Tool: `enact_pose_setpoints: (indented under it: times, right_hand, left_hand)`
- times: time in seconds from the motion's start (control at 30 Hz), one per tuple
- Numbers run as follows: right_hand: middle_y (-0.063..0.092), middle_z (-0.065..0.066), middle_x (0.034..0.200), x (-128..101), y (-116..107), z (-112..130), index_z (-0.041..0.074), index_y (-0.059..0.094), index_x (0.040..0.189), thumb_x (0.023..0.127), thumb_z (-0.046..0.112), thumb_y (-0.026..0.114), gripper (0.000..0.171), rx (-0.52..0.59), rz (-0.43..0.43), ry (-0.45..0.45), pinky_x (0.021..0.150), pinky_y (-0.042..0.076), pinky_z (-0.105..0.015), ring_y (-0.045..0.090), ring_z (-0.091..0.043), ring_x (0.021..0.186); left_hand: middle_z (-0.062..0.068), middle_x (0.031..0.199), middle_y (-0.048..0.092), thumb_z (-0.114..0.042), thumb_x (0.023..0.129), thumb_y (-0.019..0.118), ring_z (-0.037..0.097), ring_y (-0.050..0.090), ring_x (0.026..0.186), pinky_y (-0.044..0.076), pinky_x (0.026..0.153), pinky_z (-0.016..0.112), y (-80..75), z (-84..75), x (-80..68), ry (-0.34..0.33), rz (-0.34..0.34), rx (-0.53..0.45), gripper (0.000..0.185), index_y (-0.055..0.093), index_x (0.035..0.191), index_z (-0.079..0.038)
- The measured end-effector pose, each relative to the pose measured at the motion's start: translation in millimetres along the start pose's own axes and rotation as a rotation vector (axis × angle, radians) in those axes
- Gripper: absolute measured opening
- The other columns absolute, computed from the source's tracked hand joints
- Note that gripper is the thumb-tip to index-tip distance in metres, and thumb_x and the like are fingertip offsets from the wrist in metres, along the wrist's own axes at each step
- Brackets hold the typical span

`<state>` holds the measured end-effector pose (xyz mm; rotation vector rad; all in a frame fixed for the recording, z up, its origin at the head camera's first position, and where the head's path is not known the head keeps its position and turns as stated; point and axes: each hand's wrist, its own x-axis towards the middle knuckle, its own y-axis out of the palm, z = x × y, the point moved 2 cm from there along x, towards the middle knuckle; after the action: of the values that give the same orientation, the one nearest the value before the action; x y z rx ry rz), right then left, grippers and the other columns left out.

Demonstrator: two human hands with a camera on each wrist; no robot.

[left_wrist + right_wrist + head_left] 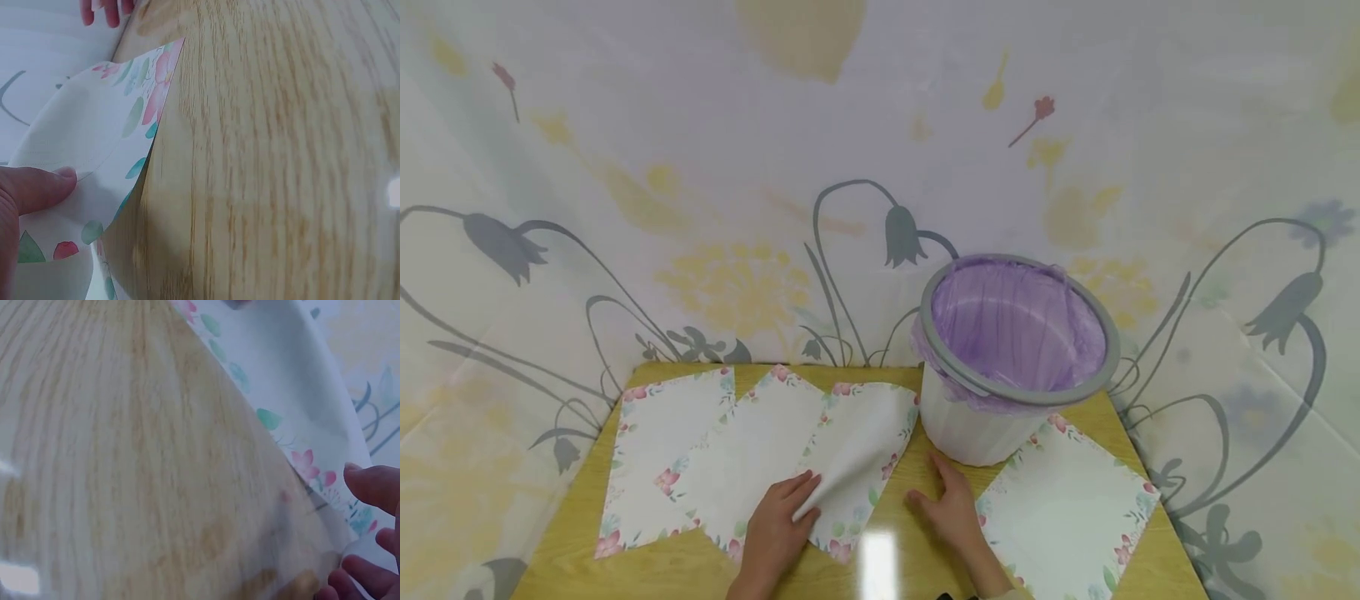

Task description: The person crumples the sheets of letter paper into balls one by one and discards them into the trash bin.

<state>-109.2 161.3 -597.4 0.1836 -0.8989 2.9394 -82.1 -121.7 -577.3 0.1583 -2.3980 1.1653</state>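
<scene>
My left hand [778, 525] pinches the near left edge of a white sheet of paper [865, 450] with a floral border. In the left wrist view the thumb [47, 187] lies on the sheet, which bows up off the table; the other fingers are out of sight. The sheet's far right corner curls upward in the head view. My right hand [951, 504] holds nothing, its fingers loosely spread between that sheet and the foot of a white bin [970, 425]. A grey rim [928, 317] and a purple liner bag [1015, 325] top the bin.
Two more floral-bordered sheets, a left one [662, 458] and a middle one [752, 450], overlap on the yellowish wooden table [895, 512]. Another sheet [1067, 508] lies tilted at the right, partly behind the bin. A flower-patterned cloth [865, 125] hangs behind.
</scene>
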Motion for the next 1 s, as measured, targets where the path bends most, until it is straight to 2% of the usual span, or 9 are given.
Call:
enact_pose_setpoints:
  times: [0.23,0.37,0.5,0.6,0.77,0.87,1.0]
  right_hand:
    - [0.056,-0.023,0.137,10.4,-0.9,15.1,-0.004,0.046,0.144,0.086,0.023,0.080,0.073,-0.009,0.027,-0.057,0.099,0.046,-0.056,0.055,-0.043,0.121]
    - [0.049,-0.021,0.146,21.7,1.8,26.0,-0.001,0.043,0.148,0.086,0.022,0.080,0.076,0.010,0.045,-0.059,0.104,0.042,-0.057,0.048,-0.042,0.130]
    - [0.039,-0.022,0.153,32.2,9.2,36.1,0.002,0.042,0.150,0.084,0.021,0.082,0.079,0.085,0.070,-0.068,0.110,0.034,-0.056,0.036,-0.041,0.140]
    - [0.028,-0.029,0.156,38.7,16.6,42.1,0.001,0.040,0.151,0.083,0.027,0.083,0.085,0.145,0.097,-0.062,0.112,0.030,-0.058,0.025,-0.044,0.144]
    - [0.009,-0.034,0.158,45.9,28.9,50.4,0.002,0.032,0.154,0.076,0.030,0.088,0.101,0.194,0.133,0.029,0.115,0.021,-0.060,0.010,-0.049,0.146]
    - [0.006,-0.035,0.158,47.3,34.2,53.6,0.003,0.029,0.156,0.074,0.028,0.090,0.105,0.214,0.148,0.063,0.115,0.019,-0.060,0.011,-0.050,0.145]
    - [0.015,-0.037,0.156,47.0,35.6,56.2,0.004,0.030,0.156,0.076,0.027,0.089,0.102,0.223,0.137,0.052,0.113,0.024,-0.063,0.018,-0.053,0.142]
  left_hand:
    - [0.001,0.118,0.070,-0.001,0.062,0.092,0.020,0.064,0.105,0.056,0.081,0.040,-1.0,-0.3,0.5,0.102,-0.043,0.002,0.057,0.075,0.116,-0.012]
    - [0.001,0.115,0.071,-0.001,0.061,0.092,0.019,0.064,0.103,0.057,0.080,0.038,-2.6,0.9,2.2,0.151,-0.049,0.004,0.058,0.076,0.115,-0.013]
    - [0.001,0.117,0.070,0.000,0.062,0.092,0.018,0.064,0.104,0.056,0.080,0.037,-4.8,2.3,3.2,0.199,-0.009,-0.011,0.060,0.075,0.118,-0.013]
    - [0.002,0.122,0.069,0.000,0.063,0.091,0.018,0.063,0.107,0.055,0.084,0.035,-5.8,3.8,5.4,0.244,0.025,-0.030,0.062,0.074,0.120,-0.014]
    - [0.003,0.126,0.068,0.004,0.062,0.089,0.019,0.063,0.108,0.046,0.097,0.023,-6.8,2.2,9.0,0.385,0.055,-0.084,0.061,0.074,0.119,-0.011]
    - [0.004,0.125,0.069,0.005,0.063,0.087,0.020,0.064,0.107,0.045,0.099,0.021,-7.9,-1.7,10.0,0.447,0.078,-0.110,0.059,0.074,0.119,-0.009]
    - [0.002,0.125,0.068,0.003,0.065,0.087,0.019,0.065,0.108,0.048,0.096,0.023,-9.7,-4.8,10.2,0.449,0.108,-0.110,0.057,0.074,0.119,-0.011]
